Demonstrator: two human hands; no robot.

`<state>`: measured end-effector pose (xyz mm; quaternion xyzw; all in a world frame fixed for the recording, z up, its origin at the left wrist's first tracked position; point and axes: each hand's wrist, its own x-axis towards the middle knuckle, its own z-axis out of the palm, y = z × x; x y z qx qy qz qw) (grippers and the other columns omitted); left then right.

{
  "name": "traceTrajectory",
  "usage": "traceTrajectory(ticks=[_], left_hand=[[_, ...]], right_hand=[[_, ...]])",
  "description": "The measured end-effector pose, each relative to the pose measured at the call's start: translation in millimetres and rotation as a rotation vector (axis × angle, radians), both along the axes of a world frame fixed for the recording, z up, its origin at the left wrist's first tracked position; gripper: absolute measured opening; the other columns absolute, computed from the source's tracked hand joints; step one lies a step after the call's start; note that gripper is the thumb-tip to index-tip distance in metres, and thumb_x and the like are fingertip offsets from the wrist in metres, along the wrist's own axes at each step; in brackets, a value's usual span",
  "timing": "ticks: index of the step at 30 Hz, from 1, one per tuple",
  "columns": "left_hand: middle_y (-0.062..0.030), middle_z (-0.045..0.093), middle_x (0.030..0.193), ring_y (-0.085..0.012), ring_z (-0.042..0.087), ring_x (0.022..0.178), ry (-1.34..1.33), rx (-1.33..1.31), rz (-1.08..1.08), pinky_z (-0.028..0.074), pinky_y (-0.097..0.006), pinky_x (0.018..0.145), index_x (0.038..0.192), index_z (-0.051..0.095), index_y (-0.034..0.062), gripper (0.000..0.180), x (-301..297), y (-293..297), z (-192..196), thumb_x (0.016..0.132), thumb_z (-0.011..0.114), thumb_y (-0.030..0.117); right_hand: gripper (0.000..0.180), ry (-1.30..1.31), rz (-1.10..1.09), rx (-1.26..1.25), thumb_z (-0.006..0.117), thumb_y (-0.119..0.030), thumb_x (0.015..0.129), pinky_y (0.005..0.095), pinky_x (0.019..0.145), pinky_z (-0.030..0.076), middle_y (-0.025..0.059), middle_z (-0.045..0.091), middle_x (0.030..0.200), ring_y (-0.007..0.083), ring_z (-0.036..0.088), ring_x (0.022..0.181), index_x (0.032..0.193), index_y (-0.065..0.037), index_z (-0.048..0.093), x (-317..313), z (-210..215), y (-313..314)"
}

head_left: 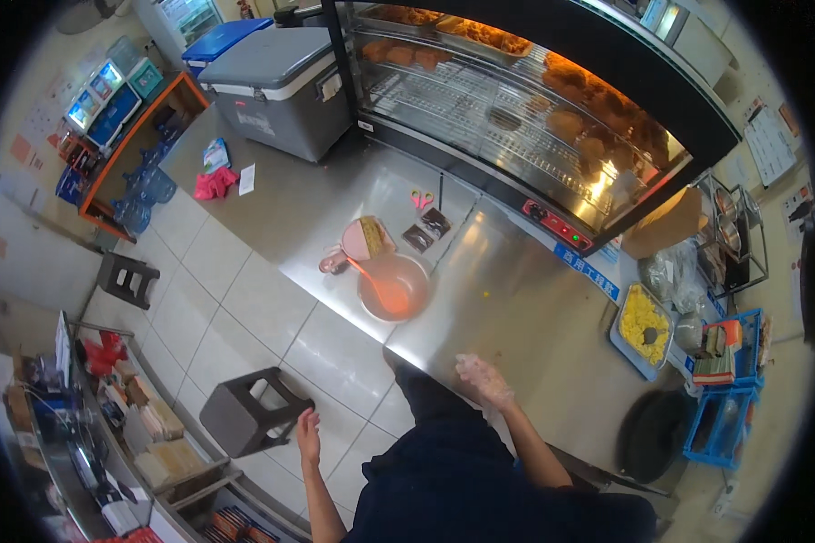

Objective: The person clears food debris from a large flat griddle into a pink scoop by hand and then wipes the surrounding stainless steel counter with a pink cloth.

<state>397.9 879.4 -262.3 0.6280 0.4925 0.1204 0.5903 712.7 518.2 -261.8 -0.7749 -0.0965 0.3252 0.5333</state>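
Note:
My left hand (pixel 308 437) is raised over the floor beside a dark plastic stool (pixel 252 412). It is bare and empty, with the fingers stretched upward. A clear plastic glove covers my right hand (pixel 485 380), which is over the near edge of the steel counter (pixel 516 299). Nothing shows in its loosely extended fingers. Farther left on the counter, a pale bowl (pixel 414 306) holds an orange spoon-like utensil (pixel 388 291). Behind the bowl lies a round pink item with a yellowish part (pixel 364 240). Two dark packets (pixel 427 230) and pink-handled scissors (pixel 421 198) lie farther back.
A glass food warmer (pixel 507 109) with trays of browned food stands along the back. At right are a tray of yellow food (pixel 646 330), blue baskets (pixel 724 421) and a round black object (pixel 652 434). A grey cooler box (pixel 276 100) and pink cloth (pixel 215 184) occupy the far left.

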Motion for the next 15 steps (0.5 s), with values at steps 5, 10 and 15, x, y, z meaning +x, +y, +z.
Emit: traceTrajectory(ticks=[5, 10, 15], left_hand=[[-0.0078, 0.067, 0.108, -0.0172, 0.061, 0.102, -0.026, -0.039, -0.180, 0.046, -0.031, 0.087, 0.126, 0.056, 0.0050, 0.034, 73, 55, -6, 0.099, 0.053, 0.026], [-0.0105, 0.067, 0.109, -0.0173, 0.062, 0.101, 0.167, -0.151, -0.598, 0.048, -0.032, 0.090, 0.126, 0.054, 0.0002, 0.034, 99, 92, -12, 0.100, 0.052, 0.022], [-0.0136, 0.070, 0.100, -0.0197, 0.066, 0.095, 0.257, -0.076, -0.475, 0.050, -0.033, 0.086, 0.120, 0.061, 0.0037, 0.033, 102, 156, -8, 0.095, 0.058, 0.026]], right_hand=[[0.058, 0.482, -0.236, 0.170, 0.051, -0.051, 0.097, 0.0302, 0.082, 0.053, 0.0113, 0.064, 0.113, 0.0173, 0.066, 0.094, 0.135, -0.007, 0.051, 51, 7, 99], [0.070, 0.654, -0.419, 0.136, 0.050, -0.056, 0.096, 0.0335, 0.083, 0.053, 0.0144, 0.062, 0.114, 0.0205, 0.066, 0.094, 0.139, -0.002, 0.042, 70, 22, 199], [0.059, 0.377, -0.470, 0.093, 0.055, -0.043, 0.098, 0.0323, 0.079, 0.053, 0.0153, 0.056, 0.123, 0.0201, 0.065, 0.093, 0.138, -0.003, 0.039, 72, 6, 243]])
